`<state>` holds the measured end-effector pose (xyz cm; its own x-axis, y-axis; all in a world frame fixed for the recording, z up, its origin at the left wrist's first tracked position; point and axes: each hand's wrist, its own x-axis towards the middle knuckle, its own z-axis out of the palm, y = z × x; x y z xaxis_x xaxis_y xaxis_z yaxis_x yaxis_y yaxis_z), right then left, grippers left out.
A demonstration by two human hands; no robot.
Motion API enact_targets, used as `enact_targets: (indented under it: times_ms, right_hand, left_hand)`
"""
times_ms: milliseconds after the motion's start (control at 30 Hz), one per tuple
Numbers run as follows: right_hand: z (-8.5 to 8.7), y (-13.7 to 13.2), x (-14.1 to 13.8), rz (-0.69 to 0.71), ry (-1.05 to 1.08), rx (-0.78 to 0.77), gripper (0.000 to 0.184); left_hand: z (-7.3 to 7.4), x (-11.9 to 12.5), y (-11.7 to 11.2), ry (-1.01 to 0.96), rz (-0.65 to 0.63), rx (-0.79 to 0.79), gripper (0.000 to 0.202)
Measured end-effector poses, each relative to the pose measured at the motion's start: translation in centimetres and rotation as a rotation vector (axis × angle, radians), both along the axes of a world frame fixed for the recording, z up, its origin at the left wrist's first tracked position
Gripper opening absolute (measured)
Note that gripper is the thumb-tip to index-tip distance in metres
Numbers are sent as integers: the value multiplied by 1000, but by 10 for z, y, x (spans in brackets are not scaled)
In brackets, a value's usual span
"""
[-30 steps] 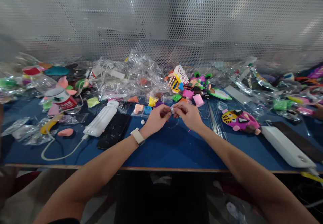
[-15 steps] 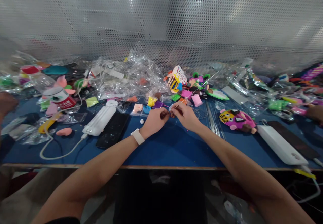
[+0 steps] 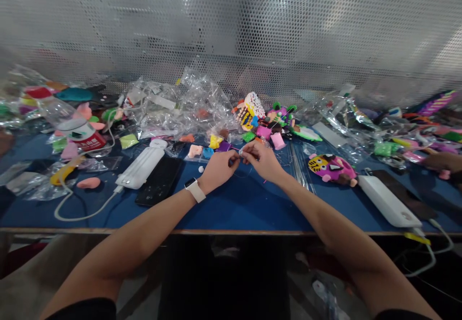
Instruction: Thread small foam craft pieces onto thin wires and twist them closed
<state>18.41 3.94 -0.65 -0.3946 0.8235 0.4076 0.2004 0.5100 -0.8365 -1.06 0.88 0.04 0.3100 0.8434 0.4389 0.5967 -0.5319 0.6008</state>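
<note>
My left hand (image 3: 220, 168), with a pale watch band on its wrist, is closed in a pinch over the middle of the blue table. My right hand (image 3: 265, 163) meets it, thumb and fingers pinched too. Between the fingertips shows a small whitish piece (image 3: 240, 151), too tiny to name. A thin clear strand seems to loop below the hands. Just beyond them lie soft clay lumps: a yellow one (image 3: 215, 141), a blue one (image 3: 208, 153), a green one (image 3: 248, 136) and pink ones (image 3: 277, 141). A small white ball (image 3: 201, 169) rests left of my left hand.
To the left are a white power bank (image 3: 142, 166), a black phone (image 3: 159, 180) and a red-labelled tub (image 3: 86, 137). A tiger-faced clay figure (image 3: 332, 169) and another power bank (image 3: 390, 202) lie right. Crumpled plastic bags (image 3: 191, 103) line the perforated panel. Other people's hands show at both sides.
My fingertips have shifted slightly, and the whitish piece between them shows more clearly. The thin strand slanting up beyond my right hand is fainter. The view has moved a little.
</note>
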Motion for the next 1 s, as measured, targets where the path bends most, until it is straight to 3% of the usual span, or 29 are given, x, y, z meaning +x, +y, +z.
enact_targets:
  times_ms: [233,433,700,833,1000]
  right_hand:
    - [3,0,5,-90,-121,166,15]
    - [13,-5,9,-82,-209,317,13]
    - [15,-5,8,-48,-230,323,17]
    - [13,-2,7,-26,-133,178,25]
    - [13,-2,3,134,77,-284,36]
  left_hand:
    - [2,-1,-2,-29,-27,-17,9]
    - [0,-1,0,37,-40,37,6]
    - [0,-1,2,30,-84,107,13]
    - [3,-1,1,-157,-68,5,12]
    - [9,-2,1,-480,-116,-169,12]
